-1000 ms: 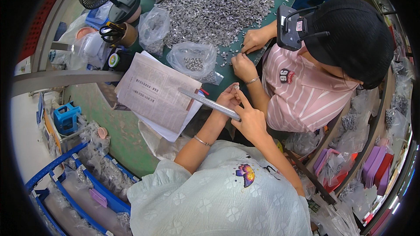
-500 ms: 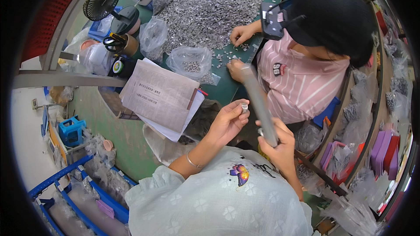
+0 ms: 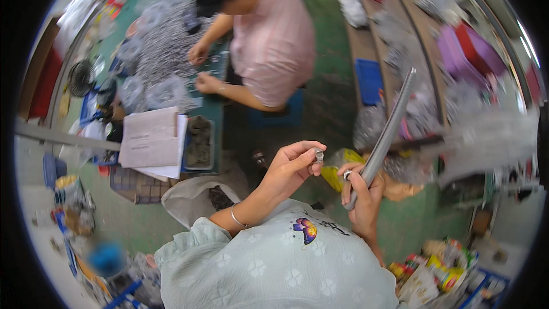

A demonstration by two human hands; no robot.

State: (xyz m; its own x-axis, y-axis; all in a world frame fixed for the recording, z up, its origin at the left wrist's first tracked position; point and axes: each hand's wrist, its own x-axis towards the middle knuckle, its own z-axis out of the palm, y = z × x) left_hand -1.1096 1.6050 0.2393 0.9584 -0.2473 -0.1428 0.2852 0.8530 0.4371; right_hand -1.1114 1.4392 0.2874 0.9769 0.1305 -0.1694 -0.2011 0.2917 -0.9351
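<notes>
My left hand (image 3: 294,165) is closed, pinching a small silver ring (image 3: 318,155) between thumb and fingertips, in front of my chest. Wrapped around the thick lower end of a long grey tapered ring mandrel (image 3: 384,137) is my right hand (image 3: 364,190). The mandrel tilts up and to the right, its thin tip pointing away from me. Another small silver ring (image 3: 347,175) shows at my right fingers; I cannot tell whether it is worn or held. The two hands are apart.
At left, a co-worker in pink (image 3: 274,40) handles a pile of small metal parts (image 3: 166,46) on a green table. Papers (image 3: 150,137) lie at its near corner, above a white sack (image 3: 191,197). Shelves (image 3: 394,40) with bags and purple baskets (image 3: 466,51) stand at right.
My view has swung right, so the table and co-worker now sit farther left. The mandrel, tipped up-left before, now leans up-right. My left hand still pinches the ring.
</notes>
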